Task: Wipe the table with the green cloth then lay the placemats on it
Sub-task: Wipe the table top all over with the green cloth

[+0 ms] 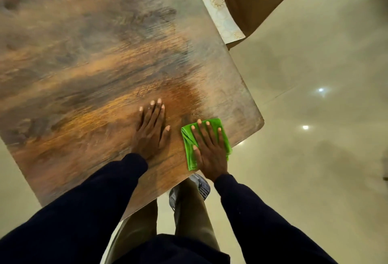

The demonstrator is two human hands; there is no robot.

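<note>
Head view looks straight down on two hands on a brown wooden counter (88, 58); the right hand (210, 150) lies flat with its fingers spread out on top of the green cloth (222, 129), pressing it down near the corner of the counter; it is not squeezing the cloth, just pushing on it, most likely so the cloth can slide and rub the wood. The left hand (152, 129) sits just beside the cloth, open and flat on the bare wood, holding nothing; it seems to be there to lean on while the other hand wipes. Far past the hands, beyond the counter's edge, a pale flowery mat (218, 10) shows partly; this may be a placemat, resting on something brown I cannot make out. No placemats are on the counter yet, so the wiping step looks like the one going on now.
</note>
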